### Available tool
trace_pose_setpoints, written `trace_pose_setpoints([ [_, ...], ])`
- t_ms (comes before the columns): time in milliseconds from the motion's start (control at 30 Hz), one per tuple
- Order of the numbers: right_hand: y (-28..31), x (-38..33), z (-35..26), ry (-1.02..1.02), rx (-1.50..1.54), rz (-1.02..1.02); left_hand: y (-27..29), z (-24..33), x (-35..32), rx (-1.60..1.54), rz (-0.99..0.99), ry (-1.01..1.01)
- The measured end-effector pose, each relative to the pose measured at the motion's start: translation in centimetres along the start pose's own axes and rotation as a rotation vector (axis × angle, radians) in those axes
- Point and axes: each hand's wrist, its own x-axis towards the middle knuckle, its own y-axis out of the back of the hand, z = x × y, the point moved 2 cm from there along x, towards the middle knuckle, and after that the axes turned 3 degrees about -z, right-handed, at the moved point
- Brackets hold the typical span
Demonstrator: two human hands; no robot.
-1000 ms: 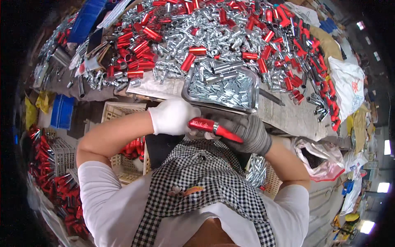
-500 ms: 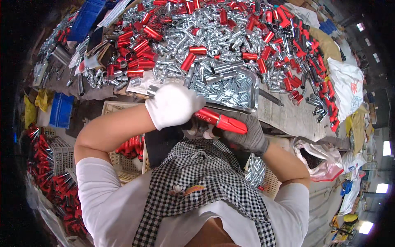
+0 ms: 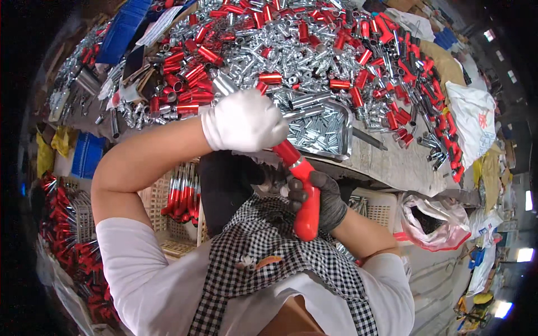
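Note:
A long red-handled tool slants across my front, with a red metal sleeve and a silver end (image 3: 224, 83) showing beyond my left hand. My left hand (image 3: 246, 120), in a white glove, is closed round its middle part. Below it, my right hand (image 3: 327, 203), in a dark grey glove, wraps the tool's red handle (image 3: 307, 213) from the side, its fingers curled behind it. The handle's rounded butt points down toward my checked apron (image 3: 263, 260). Just beyond my hands lies a metal tray (image 3: 348, 131) of small silver pins, partly covered by my left hand.
A large heap of silver fittings (image 3: 263, 56) and red tubes (image 3: 210, 55) spreads over the bench. Red-handled pieces (image 3: 451, 134) line its right side. Below stand a crate (image 3: 158, 196) with red-handled tools, and an open white sack (image 3: 431, 221). Blue bins (image 3: 88, 154) are at the left.
The tool has swung steeper, its handle dropping toward my apron and its silver end rising over the heap. My left hand has moved up and slightly right; my right hand has moved down.

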Motion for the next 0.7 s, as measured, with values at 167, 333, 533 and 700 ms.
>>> trace_pose_setpoints([
  [167,-2.5,-0.4,1.0,-0.011,0.217,-0.208,1.9,-1.2,1.9,0.157,0.267,-0.139],
  [333,-1.7,-2.4,-5.0,0.567,-1.659,0.410,-0.6,0.6,0.9,-0.140,-0.314,0.289],
  [533,-3.7,-2.0,-6.5,0.777,-2.788,-0.767,-3.2,7.7,-2.6,-1.631,-1.133,0.707],
  [700,-4.7,-1.7,-5.7,0.907,-2.607,-1.013,-4.8,9.9,-3.9,-1.743,-1.066,0.689],
])
